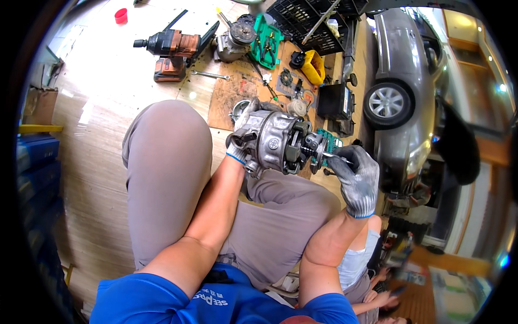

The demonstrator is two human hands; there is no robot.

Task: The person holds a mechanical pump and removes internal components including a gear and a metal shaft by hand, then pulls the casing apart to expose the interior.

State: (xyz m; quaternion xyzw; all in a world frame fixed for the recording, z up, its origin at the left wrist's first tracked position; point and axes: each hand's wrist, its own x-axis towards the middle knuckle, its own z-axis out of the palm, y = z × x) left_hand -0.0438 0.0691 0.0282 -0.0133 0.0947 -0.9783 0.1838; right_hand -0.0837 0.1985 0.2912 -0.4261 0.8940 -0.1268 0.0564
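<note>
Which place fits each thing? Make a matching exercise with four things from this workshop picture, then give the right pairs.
Things:
1. grey metal engine part
2. impact wrench
3. red cup
4. grey car

Places:
A. far on the floor, upper left
B. parked at the right
C. held in the left hand above the knees
D. lying on the floor beside the cardboard

Pairs: 1-C, 2-D, 3-A, 4-B

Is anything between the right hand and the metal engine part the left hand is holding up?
Nothing visible blocks it. The right hand holds a thin tool whose tip already meets the end of the metal engine part, which the left hand grips from the far side, above the knees.
</note>
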